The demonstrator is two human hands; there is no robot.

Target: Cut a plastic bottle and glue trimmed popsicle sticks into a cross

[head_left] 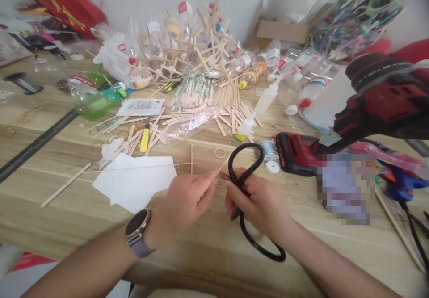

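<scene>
My left hand point(194, 195), wearing a watch, is closed in a pinch on a thin wooden stick point(221, 165) whose tip sticks up past the fingertips. My right hand point(256, 199) is wrapped round a pair of black-handled scissors point(251, 169), between the two big handle loops. The scissor tips point at the left fingertips; whether they touch the stick I cannot tell. White paper sheets point(134, 186) lie left of my left hand, with a long thin stick across them. A short stick point(192, 155) and a pale ring point(220, 153) lie just beyond my hands.
Popsicle sticks point(231, 117) and plastic bottles point(273, 54) crowd the back. Two glue bottles point(267, 98) stand before them. A thread spool point(269, 150) and a red-black power tool point(378, 97) are at right. A yellow-handled tool point(145, 140) and dark rod point(36, 144) lie left.
</scene>
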